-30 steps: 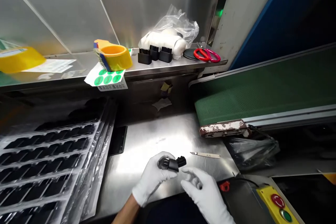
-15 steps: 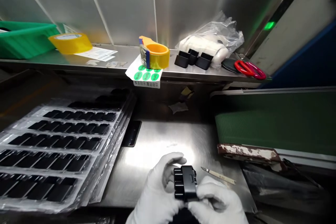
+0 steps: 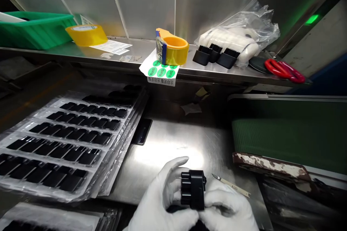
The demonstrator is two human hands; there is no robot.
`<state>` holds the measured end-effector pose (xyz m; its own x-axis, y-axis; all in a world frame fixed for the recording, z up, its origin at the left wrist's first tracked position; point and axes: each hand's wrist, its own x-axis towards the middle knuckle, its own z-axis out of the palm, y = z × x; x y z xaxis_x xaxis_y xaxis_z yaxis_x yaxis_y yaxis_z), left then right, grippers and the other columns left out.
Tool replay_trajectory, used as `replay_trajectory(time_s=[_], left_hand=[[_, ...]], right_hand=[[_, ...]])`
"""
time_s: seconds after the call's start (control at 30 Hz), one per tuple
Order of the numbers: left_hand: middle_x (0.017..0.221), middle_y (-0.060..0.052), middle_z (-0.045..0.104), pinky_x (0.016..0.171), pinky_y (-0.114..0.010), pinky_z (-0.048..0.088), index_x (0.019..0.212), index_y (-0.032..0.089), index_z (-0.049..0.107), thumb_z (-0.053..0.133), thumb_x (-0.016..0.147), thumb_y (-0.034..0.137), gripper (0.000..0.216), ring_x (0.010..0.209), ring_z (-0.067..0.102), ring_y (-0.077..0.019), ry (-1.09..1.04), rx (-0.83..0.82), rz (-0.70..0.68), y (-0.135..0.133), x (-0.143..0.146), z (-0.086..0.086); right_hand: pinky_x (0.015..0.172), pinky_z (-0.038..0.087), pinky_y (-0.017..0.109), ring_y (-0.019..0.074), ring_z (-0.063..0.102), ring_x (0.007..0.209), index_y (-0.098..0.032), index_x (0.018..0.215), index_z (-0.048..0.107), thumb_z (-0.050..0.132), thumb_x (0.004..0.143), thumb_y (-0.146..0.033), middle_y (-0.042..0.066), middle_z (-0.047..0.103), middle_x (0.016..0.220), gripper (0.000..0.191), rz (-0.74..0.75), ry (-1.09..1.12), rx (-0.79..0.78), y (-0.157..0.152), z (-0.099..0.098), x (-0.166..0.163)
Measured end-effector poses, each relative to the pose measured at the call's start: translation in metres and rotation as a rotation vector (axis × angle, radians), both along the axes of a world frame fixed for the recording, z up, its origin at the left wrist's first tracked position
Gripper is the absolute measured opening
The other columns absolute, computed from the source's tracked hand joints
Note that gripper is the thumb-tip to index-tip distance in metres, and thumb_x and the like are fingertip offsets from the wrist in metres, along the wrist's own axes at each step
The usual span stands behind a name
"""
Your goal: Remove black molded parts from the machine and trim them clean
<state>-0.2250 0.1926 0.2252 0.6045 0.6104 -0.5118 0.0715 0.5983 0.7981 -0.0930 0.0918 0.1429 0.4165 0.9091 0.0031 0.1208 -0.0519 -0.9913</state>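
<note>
Both white-gloved hands are clamped on one small black moulded plastic part [image 3: 193,189], held low above the steel counter [image 3: 168,151]: the left hand [image 3: 162,202] grips its ribbed side, the right hand [image 3: 226,207] its other end. A thin scalpel-like blade [image 3: 230,184] lies just beside the right hand, so a careless shift could nick the glove. Three similar black parts [image 3: 215,56] sit on the shelf near two yellow tape rolls [image 3: 173,50] and one pair of red scissors [image 3: 284,69]. Clear trays [image 3: 62,140] of black parts lie left.
</note>
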Motion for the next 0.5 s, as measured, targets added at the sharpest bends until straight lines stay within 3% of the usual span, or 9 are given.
replay_trajectory(time_s=[0.27, 0.5], left_hand=[[0.104, -0.005, 0.066, 0.09, -0.036, 0.05, 0.12, 0.024, 0.049, 0.069, 0.062, 0.002, 0.064, 0.101, 0.064, -0.0238, 0.028, 0.017, -0.005, -0.0014, 0.0035, -0.0081], [0.084, 0.001, 0.068, 0.076, -0.03, 0.05, 0.105, 0.024, 0.06, 0.069, 0.058, 0.0, 0.054, 0.082, 0.064, -0.0188, 0.08, 0.039, -0.046, 0.0027, 0.0044, -0.0081]], right_hand=[[0.053, 0.036, 0.026, 0.0126, 0.052, 0.054, -0.028, 0.069, 0.075, 0.07, 0.068, -0.01, -0.003, 0.054, 0.059, 0.018, 0.011, -0.084, 0.099, -0.0009, 0.0051, 0.0053], [0.055, 0.036, 0.027, 0.0126, 0.054, 0.055, -0.028, 0.074, 0.075, 0.067, 0.073, -0.013, -0.003, 0.055, 0.062, 0.017, 0.024, -0.207, 0.172, -0.0039, -0.0001, 0.004]])
